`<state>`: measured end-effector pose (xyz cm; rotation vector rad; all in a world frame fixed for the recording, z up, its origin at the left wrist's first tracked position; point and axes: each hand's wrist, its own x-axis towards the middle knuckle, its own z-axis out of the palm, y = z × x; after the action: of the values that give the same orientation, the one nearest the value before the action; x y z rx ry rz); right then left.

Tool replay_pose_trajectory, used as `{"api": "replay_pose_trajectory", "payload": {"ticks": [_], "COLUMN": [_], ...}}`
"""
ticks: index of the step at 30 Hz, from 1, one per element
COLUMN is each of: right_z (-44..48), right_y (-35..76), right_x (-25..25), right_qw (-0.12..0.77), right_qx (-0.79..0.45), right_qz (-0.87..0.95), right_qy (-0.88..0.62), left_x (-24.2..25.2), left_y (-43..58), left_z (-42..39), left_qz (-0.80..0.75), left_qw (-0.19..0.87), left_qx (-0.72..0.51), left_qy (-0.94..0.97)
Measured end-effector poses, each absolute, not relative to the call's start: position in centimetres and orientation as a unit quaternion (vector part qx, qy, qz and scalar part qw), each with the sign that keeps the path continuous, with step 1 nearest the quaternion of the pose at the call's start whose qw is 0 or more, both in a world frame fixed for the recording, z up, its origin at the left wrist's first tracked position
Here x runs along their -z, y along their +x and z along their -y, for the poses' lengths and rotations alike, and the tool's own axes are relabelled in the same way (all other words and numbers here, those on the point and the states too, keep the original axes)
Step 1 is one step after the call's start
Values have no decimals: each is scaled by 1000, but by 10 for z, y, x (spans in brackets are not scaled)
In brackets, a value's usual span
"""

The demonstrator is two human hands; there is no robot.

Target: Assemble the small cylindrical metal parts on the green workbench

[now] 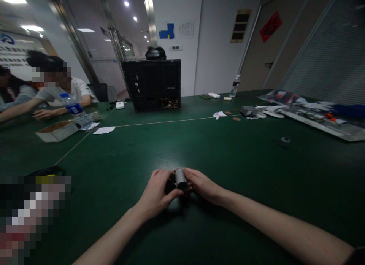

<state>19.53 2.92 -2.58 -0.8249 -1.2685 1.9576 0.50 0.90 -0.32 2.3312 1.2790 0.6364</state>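
Note:
Both my hands meet over the green table point(228, 162), near its front edge. Between them is a small silver metal cylinder point(181, 179) with a dark part at its left end. My left hand point(158, 192) wraps its fingers round the dark end from the left. My right hand point(201, 183) pinches the cylinder from the right, fingers curled on it. The lower part of the object is hidden by my fingers.
A black computer case point(154, 84) stands at the table's far side. At the left, other people sit behind a water bottle point(75, 111) and an open cardboard box point(57, 131). Another bottle point(234, 86), papers and a long flat board point(319, 122) lie at the right.

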Motion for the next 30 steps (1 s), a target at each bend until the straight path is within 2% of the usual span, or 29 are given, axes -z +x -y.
{"api": "replay_pose_trajectory", "payload": {"ticks": [30], "right_z": [-30], "right_y": [197], "right_x": [27], "right_qw": [323], "right_qx": [-762], "right_qz": [466], "right_qy": [-312], "left_x": [-1], "left_y": [7], "left_z": [-8], "left_qz": [-470], "left_qw": [205], "left_qx": [-213], "left_qy": [832]}}
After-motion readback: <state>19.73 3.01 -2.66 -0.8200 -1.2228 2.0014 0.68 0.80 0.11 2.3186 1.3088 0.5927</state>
